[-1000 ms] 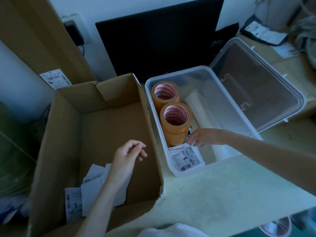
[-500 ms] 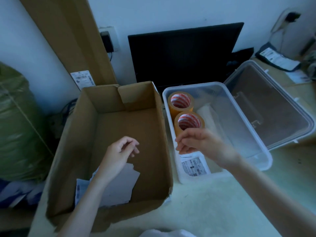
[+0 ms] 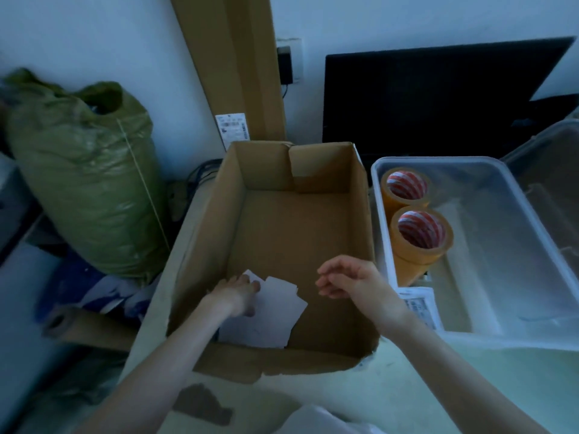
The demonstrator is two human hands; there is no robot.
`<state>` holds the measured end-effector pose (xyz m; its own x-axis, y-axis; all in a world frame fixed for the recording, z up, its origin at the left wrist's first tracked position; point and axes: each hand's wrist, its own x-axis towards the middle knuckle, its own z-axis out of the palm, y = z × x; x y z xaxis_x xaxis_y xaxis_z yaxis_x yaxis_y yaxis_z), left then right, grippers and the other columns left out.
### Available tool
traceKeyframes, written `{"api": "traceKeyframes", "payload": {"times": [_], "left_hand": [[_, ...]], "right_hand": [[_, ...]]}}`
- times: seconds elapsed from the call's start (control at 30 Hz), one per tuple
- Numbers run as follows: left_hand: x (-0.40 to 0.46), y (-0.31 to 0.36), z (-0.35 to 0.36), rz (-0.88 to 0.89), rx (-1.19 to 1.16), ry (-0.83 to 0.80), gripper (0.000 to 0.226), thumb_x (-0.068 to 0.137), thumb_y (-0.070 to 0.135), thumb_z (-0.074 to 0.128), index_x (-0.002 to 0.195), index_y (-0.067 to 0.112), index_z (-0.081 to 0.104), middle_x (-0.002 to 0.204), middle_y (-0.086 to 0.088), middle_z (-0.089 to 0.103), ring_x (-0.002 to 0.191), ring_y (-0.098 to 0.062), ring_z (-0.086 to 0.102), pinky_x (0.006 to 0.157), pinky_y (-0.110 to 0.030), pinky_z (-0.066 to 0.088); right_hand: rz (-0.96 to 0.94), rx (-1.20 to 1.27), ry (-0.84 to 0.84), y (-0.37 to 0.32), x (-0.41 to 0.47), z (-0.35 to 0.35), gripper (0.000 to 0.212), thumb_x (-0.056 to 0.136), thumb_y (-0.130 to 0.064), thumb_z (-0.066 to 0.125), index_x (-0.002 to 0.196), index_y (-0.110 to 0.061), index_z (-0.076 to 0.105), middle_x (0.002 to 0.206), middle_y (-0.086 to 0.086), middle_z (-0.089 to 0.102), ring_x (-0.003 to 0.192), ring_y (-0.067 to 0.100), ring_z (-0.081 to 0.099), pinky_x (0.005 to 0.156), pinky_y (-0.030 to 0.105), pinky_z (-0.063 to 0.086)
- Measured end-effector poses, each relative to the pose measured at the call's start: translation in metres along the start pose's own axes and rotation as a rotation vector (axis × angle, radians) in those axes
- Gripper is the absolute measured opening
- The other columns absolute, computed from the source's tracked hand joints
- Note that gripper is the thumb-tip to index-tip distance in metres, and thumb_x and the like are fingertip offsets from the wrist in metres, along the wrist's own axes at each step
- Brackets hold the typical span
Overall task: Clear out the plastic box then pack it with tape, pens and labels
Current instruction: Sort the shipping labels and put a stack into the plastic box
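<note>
Left hand is now down inside the cardboard box, fingers laid on the white papers at the near-left of the box floor; half a sec ago it hung above them w/ fingers loosely curled. Whether it's gripping a sheet or just resting on the pile, can't tell from here. Right hand has come across from over the plastic box and now hovers over the cardboard box's right side, fingers loose and slightly bent, holding nothing.

Plastic box sits on the table just right of the cardboard one, walls nearly touching. Inside, along its left wall: two rolls of orange tape, upright, one behind the other, and a printed label flat on the bottom at the near-left corner. Those look the same as before. Its clear lid lies to the far right, partly cut off now, since the view has swung left.

Green sack on the floor to the left, a black monitor behind both boxes, and a tall cardboard sheet against the wall.
</note>
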<state>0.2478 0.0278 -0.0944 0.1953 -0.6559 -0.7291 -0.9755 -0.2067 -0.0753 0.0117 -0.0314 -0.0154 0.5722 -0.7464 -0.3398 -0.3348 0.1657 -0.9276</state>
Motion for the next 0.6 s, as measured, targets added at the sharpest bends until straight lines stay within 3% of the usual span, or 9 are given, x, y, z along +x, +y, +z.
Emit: {"api": "traceKeyframes", "payload": {"times": [0.1, 0.23, 0.4, 0.6], "left_hand": [[0.011, 0.006, 0.007, -0.053, -0.147, -0.040, 0.068, 0.093, 0.036, 0.054, 0.149, 0.020, 0.018, 0.152, -0.012, 0.020, 0.132, -0.036, 0.035, 0.104, -0.048, 0.037], [0.015, 0.026, 0.015, -0.080, -0.130, -0.025, 0.087, 0.088, 0.054, 0.055, 0.151, 0.015, 0.008, 0.158, -0.016, -0.002, 0.137, -0.042, 0.026, 0.108, -0.047, 0.032], [0.024, 0.052, 0.027, -0.140, -0.080, -0.059, 0.113, 0.078, 0.072, 0.052, 0.149, -0.001, 0.004, 0.153, -0.028, 0.008, 0.135, -0.042, 0.030, 0.103, -0.044, 0.038], [0.023, 0.076, 0.034, -0.186, 0.071, -0.004, 0.096, 0.092, 0.051, 0.051, 0.146, -0.010, 0.000, 0.153, -0.034, 0.003, 0.142, -0.045, 0.011, 0.109, -0.046, 0.032]], "right_hand": [[0.026, 0.006, -0.001, 0.000, 0.002, 0.005, 0.021, 0.096, -0.005, 0.048, 0.093, -0.016, 0.066, 0.086, 0.004, 0.071, 0.080, 0.015, 0.069, 0.074, 0.024, 0.056], [0.051, 0.053, 0.017, 0.000, 0.003, 0.007, 0.021, 0.097, -0.003, 0.046, 0.095, -0.012, 0.066, 0.086, 0.006, 0.071, 0.080, 0.017, 0.069, 0.076, 0.028, 0.055], [0.037, 0.067, 0.038, 0.002, 0.000, 0.005, 0.021, 0.096, -0.003, 0.047, 0.095, -0.012, 0.066, 0.088, 0.008, 0.071, 0.082, 0.020, 0.070, 0.079, 0.032, 0.056], [0.007, 0.109, 0.067, -0.003, -0.002, -0.006, 0.021, 0.096, -0.002, 0.046, 0.097, -0.010, 0.066, 0.089, 0.010, 0.071, 0.084, 0.023, 0.070, 0.078, 0.032, 0.056]]}}
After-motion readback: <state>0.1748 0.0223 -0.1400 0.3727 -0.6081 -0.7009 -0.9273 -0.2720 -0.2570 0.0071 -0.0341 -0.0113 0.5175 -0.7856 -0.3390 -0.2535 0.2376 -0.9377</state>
